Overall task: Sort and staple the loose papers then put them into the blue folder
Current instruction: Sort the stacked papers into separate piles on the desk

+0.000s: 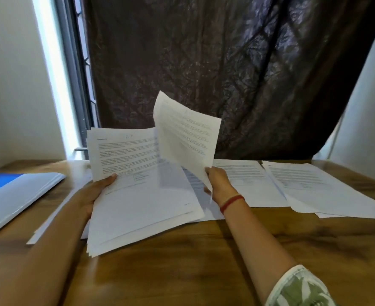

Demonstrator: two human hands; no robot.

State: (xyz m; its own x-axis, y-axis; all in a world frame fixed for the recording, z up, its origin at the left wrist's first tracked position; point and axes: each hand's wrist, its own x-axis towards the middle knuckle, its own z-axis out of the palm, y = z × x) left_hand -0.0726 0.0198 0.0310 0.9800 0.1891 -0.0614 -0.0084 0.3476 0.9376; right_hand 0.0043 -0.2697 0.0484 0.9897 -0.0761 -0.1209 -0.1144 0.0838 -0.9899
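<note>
Dark crinkled curtain [204, 62] hangs behind the brown wooden worktop [204, 250]. Of the two hands, the left hand [94, 193] grips a thick stack of white printed papers [142, 195] by its left edge, tilted above the worktop. The right hand [217, 182] pinches a single white printed sheet [186, 138] by its lower corner, raised upright beside the stack. More printed pages [314, 186] lie spread at the right, and the blue plastic folder [16, 195] lies flat at the far left.

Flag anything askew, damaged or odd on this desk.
Nothing spilled or damaged. The rightmost pile on the table is fanned askew, lower sheets poking out at its near edge.
</note>
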